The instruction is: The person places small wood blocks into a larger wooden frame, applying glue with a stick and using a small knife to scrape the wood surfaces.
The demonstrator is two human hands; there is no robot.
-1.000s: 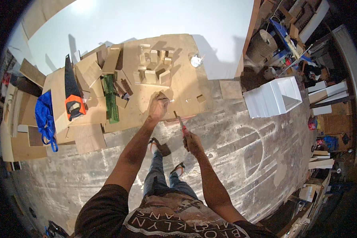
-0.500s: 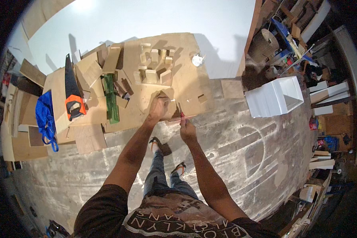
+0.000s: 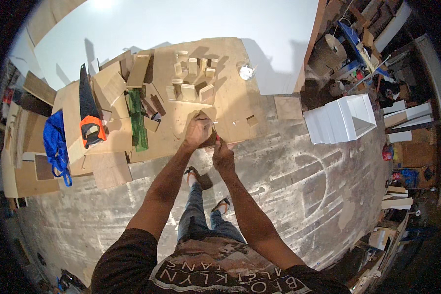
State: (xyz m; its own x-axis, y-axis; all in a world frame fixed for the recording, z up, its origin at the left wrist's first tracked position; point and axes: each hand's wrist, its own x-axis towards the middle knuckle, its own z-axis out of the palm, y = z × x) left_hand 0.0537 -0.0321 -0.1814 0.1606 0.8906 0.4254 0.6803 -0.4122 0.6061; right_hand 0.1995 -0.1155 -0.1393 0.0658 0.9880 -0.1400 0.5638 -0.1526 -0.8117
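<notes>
Over the near edge of the wooden worktable (image 3: 174,134), my two hands are close together. My right hand (image 3: 223,158) is closed round a slim red-handled tool (image 3: 217,139) with a thin pointed shaft; whether it is a screwdriver or a knife I cannot tell. The shaft points away from me, just beside my left hand. Curled fingers close my left hand (image 3: 198,129); whatever it grips is too small or hidden to name. Beyond it stand several small pale wood blocks (image 3: 188,91) on the board. A small brown wood piece (image 3: 251,120) lies to the right.
Left on the table are a handsaw (image 3: 89,115) with an orange-black handle, a green-painted strip (image 3: 140,125), plywood offcuts (image 3: 138,71) and a blue bag (image 3: 55,142). A crumpled white item (image 3: 246,73) sits far right. A white open box (image 3: 339,119) stands on the right.
My right hand has moved left and slightly away from me, bringing the red-handled tool up beside my left hand. The left hand stays closed and has shifted only slightly.
</notes>
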